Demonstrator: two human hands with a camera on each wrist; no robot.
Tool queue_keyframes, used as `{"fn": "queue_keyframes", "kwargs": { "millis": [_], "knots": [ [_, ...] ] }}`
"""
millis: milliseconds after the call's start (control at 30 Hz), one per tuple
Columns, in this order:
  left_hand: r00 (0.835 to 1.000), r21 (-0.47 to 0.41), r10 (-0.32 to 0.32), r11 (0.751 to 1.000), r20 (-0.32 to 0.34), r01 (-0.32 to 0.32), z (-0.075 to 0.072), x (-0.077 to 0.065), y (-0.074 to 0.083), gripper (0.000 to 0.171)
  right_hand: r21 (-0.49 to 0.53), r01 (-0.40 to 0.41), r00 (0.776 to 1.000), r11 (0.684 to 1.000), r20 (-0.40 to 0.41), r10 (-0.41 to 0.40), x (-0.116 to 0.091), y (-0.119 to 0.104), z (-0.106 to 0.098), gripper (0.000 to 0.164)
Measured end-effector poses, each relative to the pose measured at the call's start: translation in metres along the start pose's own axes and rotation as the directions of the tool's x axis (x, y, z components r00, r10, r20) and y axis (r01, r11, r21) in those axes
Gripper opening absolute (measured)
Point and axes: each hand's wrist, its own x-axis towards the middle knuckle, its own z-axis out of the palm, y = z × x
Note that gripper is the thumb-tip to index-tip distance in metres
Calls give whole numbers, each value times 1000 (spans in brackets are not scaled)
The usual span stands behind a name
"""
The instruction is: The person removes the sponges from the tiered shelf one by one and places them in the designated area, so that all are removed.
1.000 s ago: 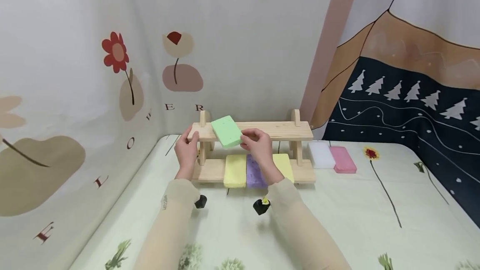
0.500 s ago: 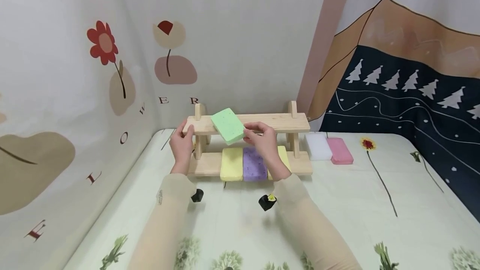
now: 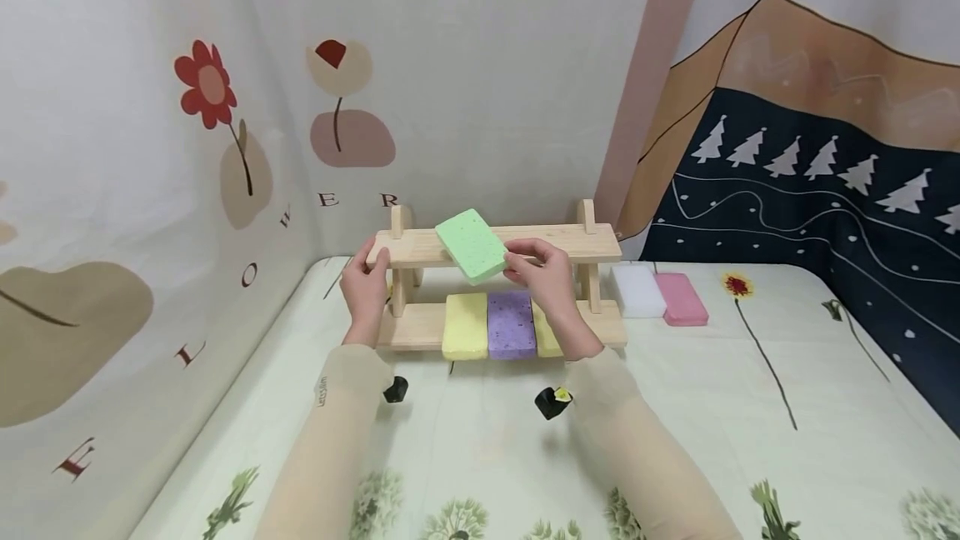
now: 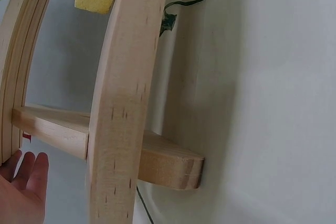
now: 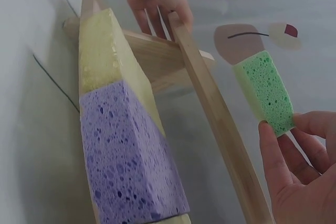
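Observation:
My right hand (image 3: 546, 275) pinches a green sponge (image 3: 471, 247) by its right corner, between thumb and fingers. The sponge is tilted and held above the upper board of a two-tier wooden rack (image 3: 543, 242); in the right wrist view the sponge (image 5: 266, 90) is apart from that board. At the board's left end my left hand (image 3: 363, 294) grips the wood, thumb in front. On the lower board lie a yellow sponge (image 3: 466, 327), a purple sponge (image 3: 512, 325) and a second yellow sponge (image 3: 547, 337), partly hidden by my right wrist.
Right of the rack, a white sponge (image 3: 637, 292) and a pink sponge (image 3: 681, 300) lie side by side on the flower-printed cloth (image 3: 480, 432). Printed fabric (image 3: 487, 82) hangs close behind the rack. Black wrist devices (image 3: 552, 403) sit beneath both forearms.
The green sponge has moved right along the upper board in my right hand. My left hand has kept its grip on the rack. The head view has shifted slightly.

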Motion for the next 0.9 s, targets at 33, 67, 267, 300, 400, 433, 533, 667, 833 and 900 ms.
{"fn": "queue_keyframes", "kwargs": {
  "millis": [33, 67, 267, 300, 400, 433, 533, 667, 833, 900],
  "knots": [
    [1000, 5, 0, 1000, 0, 0, 0, 0, 0, 48, -4, 1, 1000, 1000, 0, -1, 0, 0, -2, 23],
    [1000, 7, -1, 1000, 0, 1, -1, -1, 0, 49, -2, 0, 1000, 1000, 1, 0, -1, 0, -3, 23],
    [1000, 13, 4, 1000, 5, -4, -2, -2, 2, 49, -17, 2, 1000, 1000, -16, -2, -1, 2, -12, 25],
    [1000, 12, 5, 1000, 5, -5, -2, -3, 2, 49, -26, 2, 1000, 1000, -20, -2, -1, 3, -13, 25],
    [1000, 8, 7, 1000, 6, -7, -1, -3, 3, 49, -17, 0, 1000, 1000, -28, -1, -1, 3, -19, 26],
    [1000, 7, 7, 1000, 5, -7, -1, -3, 3, 49, -10, -3, 1000, 1000, -29, 2, -1, 4, -21, 26],
    [1000, 8, 10, 1000, 5, -10, -1, -3, 3, 49, 5, -4, 999, 1000, -33, 4, -2, 4, -26, 27],
    [1000, 9, 8, 1000, 9, -8, 0, -2, 2, 49, -6, -8, 999, 1000, -44, 8, -3, 5, -35, 27],
    [1000, 3, -4, 1000, 11, 4, 1, -1, 0, 50, -3, -31, 998, 1000, -63, 31, -3, 5, -44, 29],
    [1000, 5, -6, 1000, 10, 6, 1, 0, -1, 50, 10, -41, 997, 999, -68, 42, -3, 5, -48, 29]
  ]
}}
